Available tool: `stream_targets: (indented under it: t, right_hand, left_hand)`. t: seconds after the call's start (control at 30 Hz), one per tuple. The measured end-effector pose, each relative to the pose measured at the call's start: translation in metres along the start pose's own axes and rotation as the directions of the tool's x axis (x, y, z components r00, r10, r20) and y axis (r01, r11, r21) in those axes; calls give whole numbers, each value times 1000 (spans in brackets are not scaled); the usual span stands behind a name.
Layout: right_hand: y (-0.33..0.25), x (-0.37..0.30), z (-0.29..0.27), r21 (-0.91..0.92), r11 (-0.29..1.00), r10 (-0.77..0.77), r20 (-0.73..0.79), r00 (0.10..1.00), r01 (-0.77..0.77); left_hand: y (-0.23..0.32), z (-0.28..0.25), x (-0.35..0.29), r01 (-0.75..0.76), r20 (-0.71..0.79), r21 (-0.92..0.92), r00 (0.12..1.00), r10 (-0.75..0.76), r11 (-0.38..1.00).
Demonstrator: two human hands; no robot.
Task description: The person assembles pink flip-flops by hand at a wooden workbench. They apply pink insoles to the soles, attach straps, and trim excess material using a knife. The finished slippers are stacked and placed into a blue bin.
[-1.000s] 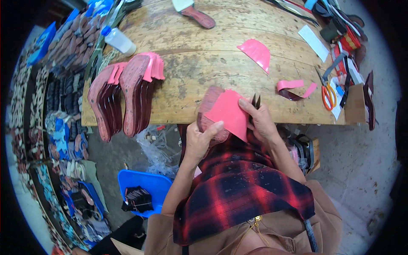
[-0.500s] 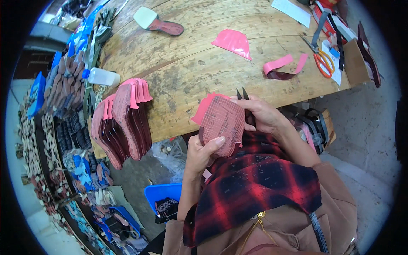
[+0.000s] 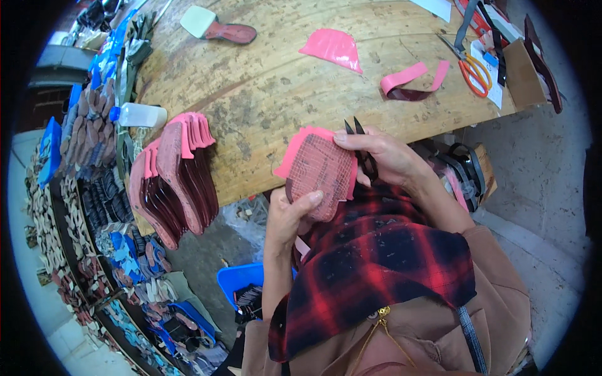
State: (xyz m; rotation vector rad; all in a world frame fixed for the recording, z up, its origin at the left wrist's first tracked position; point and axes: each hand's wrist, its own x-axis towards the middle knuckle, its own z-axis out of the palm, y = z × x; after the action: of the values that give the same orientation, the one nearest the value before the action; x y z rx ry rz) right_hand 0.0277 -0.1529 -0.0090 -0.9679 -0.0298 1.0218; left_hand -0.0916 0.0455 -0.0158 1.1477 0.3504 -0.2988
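Over my lap, just past the table's near edge, my left hand (image 3: pixel 285 218) grips a shoe insole (image 3: pixel 321 166) with its thumb on top. The insole has a reddish, scale-like grid pattern and a bright pink lining with a ragged edge sticking out at the far end. My right hand (image 3: pixel 390 155) holds small black snips (image 3: pixel 356 127) with the two pointed blades upward and slightly apart. Its thumb rests at the insole's far right corner, by the pink edge. The right fingers are partly hidden behind the snips.
A stack of similar pink-lined insoles (image 3: pixel 179 172) stands at the table's left edge, beside a white bottle (image 3: pixel 141 114). Farther away lie a single insole (image 3: pixel 232 32), a pink scrap (image 3: pixel 332 50), a pink strip (image 3: pixel 414 81) and orange-handled scissors (image 3: pixel 475 76). A blue bin (image 3: pixel 241 279) is below the table.
The insole has turned slightly in my hands and shifted a little left. My right thumb has moved onto its far corner, with the snips still in the hand. The view has shifted slightly.
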Motion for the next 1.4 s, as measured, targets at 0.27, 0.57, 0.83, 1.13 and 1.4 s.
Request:
stream_targets:
  t: [0.27,0.57,0.83,1.13,1.4]
  right_hand:
    - [15,2,-12,-397,918,-108,-195,975,22]
    - [-8,-23,-49,-293,946,-213,-250,945,136]
    - [-105,-19,-218,-956,-121,-667,-121,735,-267]
    - [-98,-23,-216,-853,511,-655,-305,692,107]
    - [-115,-148,-151,-178,500,-791,-492,363,848]
  left_hand:
    - [-16,12,24,-48,-68,58,996,52,997]
    - [-67,15,6,-192,-51,795,924,378,575]
    - [33,-55,-27,-90,109,993,485,867,-75]
    - [84,-151,-32,-47,-460,825,525,716,564]
    - [90,-118,-11,157,-207,974,308,928,165]
